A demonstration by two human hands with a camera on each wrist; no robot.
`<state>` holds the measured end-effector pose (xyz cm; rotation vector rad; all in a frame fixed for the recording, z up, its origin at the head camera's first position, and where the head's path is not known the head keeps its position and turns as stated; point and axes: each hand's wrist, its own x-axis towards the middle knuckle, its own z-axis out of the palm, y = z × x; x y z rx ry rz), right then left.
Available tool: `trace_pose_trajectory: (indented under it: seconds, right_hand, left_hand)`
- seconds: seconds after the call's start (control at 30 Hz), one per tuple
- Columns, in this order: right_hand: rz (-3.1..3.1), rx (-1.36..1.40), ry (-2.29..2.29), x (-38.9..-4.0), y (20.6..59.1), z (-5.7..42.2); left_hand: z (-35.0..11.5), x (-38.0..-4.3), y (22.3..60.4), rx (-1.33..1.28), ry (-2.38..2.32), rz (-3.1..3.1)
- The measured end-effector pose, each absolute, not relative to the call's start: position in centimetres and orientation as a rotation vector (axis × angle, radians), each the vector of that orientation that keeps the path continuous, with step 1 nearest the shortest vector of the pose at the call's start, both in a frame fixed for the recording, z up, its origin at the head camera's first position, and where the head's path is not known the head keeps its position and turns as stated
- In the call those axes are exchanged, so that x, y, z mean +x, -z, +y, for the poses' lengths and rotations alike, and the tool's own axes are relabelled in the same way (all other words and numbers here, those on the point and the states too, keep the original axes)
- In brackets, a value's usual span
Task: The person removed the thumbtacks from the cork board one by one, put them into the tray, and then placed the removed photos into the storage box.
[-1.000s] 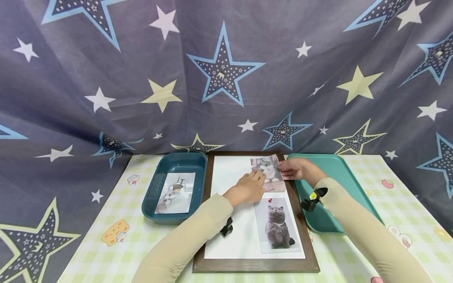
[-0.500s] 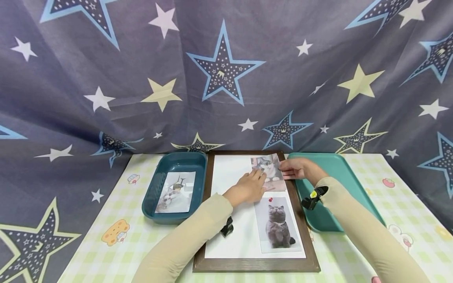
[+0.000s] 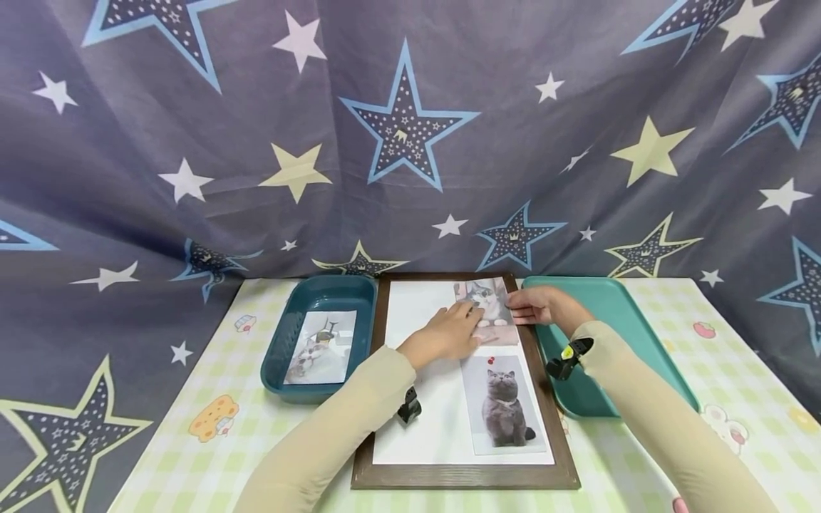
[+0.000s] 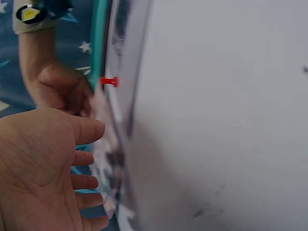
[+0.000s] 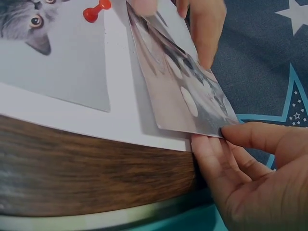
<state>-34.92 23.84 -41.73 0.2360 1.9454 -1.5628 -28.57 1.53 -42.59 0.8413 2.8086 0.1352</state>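
Observation:
A photo of a grey-and-white cat (image 3: 497, 335) lies over the top right of a white board with a brown wooden frame (image 3: 465, 477). My right hand (image 3: 535, 306) pinches its right edge between thumb and fingers. In the right wrist view, that photo (image 5: 168, 98) bends, with its near edge lifted off the board. My left hand (image 3: 447, 335) rests its fingers, fairly straight, on the photo's left part; the left wrist view shows the palm (image 4: 38, 168) beside it. Just below, a photo of a sitting grey cat (image 3: 503, 410) lies on the board, a red pushpin (image 3: 491, 360) at its top.
Left of the board stands a dark blue tray (image 3: 274, 363) with another cat photo (image 3: 321, 349) inside. A green tray (image 3: 616, 335) is on the right, under the right forearm. A checked tablecloth (image 3: 192, 470) covers the table, and a star-patterned curtain (image 3: 256, 235) hangs behind.
My left fingers have shifted slightly up on the photo, so more of the cat's face shows. The right hand keeps its pinch in nearly the same place.

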Motion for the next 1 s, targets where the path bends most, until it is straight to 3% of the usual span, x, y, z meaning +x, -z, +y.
trace_pose_trajectory:
  seconds: [0.57, 1.0]
  right_hand:
    - [1.920, 0.253, 1.619, -34.6, 41.9, 24.0]
    - [1.848, 0.301, 1.704, -34.2, 41.4, 24.0]
  left_hand:
    - [-3.4, -27.6, 37.8, 0.912, -0.456, 2.821]
    - [-13.7, -27.7, 34.2, 0.765, -0.946, 2.861]
